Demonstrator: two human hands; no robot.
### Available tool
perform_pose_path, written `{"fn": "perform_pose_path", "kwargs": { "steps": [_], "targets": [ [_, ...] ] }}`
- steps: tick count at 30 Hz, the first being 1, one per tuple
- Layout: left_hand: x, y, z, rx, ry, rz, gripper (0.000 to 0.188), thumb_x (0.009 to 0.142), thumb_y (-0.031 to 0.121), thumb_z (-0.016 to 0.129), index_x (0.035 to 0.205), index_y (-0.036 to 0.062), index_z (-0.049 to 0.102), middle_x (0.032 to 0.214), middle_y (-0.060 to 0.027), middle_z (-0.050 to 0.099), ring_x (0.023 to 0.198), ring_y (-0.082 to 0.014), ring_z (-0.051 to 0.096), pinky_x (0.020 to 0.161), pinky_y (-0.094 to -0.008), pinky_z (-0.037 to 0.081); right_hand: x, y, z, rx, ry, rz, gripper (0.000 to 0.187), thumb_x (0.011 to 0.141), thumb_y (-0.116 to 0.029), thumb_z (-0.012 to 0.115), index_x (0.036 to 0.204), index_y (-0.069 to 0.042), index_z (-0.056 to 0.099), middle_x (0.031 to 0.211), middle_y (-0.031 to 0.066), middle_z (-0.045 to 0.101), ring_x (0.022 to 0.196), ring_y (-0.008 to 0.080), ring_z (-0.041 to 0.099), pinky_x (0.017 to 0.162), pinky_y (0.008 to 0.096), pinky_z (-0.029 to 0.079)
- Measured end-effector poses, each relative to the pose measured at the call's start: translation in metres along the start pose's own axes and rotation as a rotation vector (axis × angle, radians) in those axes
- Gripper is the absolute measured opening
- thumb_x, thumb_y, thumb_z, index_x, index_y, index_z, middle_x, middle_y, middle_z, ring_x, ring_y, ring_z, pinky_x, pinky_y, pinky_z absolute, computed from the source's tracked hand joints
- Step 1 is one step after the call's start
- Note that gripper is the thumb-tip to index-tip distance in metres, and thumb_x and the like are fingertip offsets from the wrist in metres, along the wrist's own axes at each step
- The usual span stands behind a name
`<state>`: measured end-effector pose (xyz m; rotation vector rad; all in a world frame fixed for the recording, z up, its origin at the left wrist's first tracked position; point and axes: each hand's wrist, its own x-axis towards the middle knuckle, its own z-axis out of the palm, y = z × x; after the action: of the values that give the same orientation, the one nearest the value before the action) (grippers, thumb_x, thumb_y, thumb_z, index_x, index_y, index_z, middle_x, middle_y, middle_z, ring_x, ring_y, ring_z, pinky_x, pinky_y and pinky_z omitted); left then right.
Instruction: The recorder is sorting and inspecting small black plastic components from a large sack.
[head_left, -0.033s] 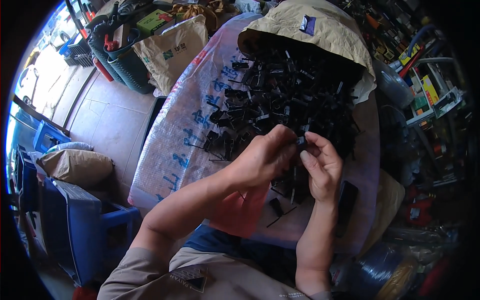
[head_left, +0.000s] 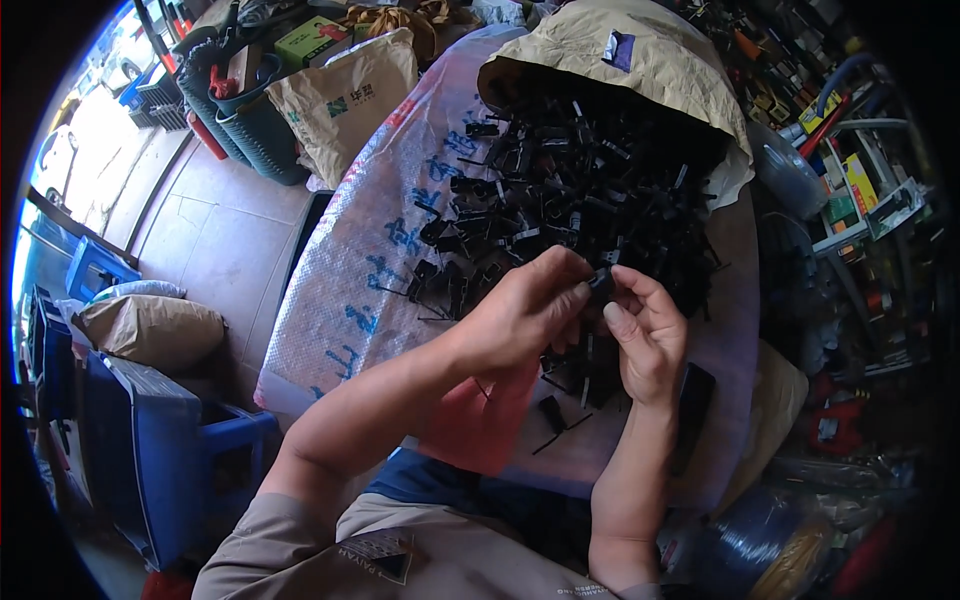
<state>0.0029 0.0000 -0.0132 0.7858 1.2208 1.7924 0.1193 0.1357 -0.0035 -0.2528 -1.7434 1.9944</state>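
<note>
Fingers (head_left: 573, 297) pinching small black part (head_left: 600, 281), boxy, partly hidden.

Bright daylight pours in at the upper left, where vehicles (head_left: 55, 160) stand outside, and falls across a floor (head_left: 210, 235) of pale, large square tiles. A small blue stool (head_left: 100, 268) stands near that edge, with a larger blue plastic seat (head_left: 235, 435) lower down. Along the dim right side, metal shelving (head_left: 840, 238) is crowded with mixed goods.
</note>
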Motion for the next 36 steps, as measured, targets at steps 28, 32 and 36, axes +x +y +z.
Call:
{"fn": "perform_pose_path", "kwargs": {
  "steps": [28,32,36],
  "targets": [
    [0.004,0.011,-0.030,0.858,-0.166,0.413,0.030,0.078,0.014,0.064,0.103,-0.0021,0.062,0.071,-0.0176,0.064,0.068,-0.0346,0.067,0.061,-0.0372,0.053,-0.005,0.004,0.004,-0.321,-0.202,0.051,0.009,0.095,-0.008,0.060,0.096,0.001,0.061,0.070,-0.0015,0.058,0.061,0.0037,0.050,0.057,0.0176,0.040],
    [0.001,0.016,-0.027,0.851,-0.133,0.410,0.028,0.075,0.013,0.066,0.098,-0.0021,0.063,0.071,-0.0174,0.064,0.067,-0.0342,0.067,0.061,-0.0377,0.053,-0.005,0.009,0.008,-0.321,-0.187,-0.006,0.009,0.095,-0.008,0.060,0.096,0.000,0.061,0.069,-0.0018,0.057,0.060,0.0033,0.049,0.056,0.0177,0.040],
    [0.002,0.017,-0.029,0.833,-0.062,0.411,0.028,0.076,0.016,0.066,0.096,-0.0028,0.064,0.070,-0.0176,0.064,0.066,-0.0344,0.067,0.060,-0.0364,0.053,-0.003,0.010,0.016,-0.216,-0.139,0.014,0.009,0.094,-0.007,0.060,0.100,0.001,0.061,0.069,-0.0019,0.058,0.059,0.0029,0.049,0.056,0.0174,0.039]
  ]
}}
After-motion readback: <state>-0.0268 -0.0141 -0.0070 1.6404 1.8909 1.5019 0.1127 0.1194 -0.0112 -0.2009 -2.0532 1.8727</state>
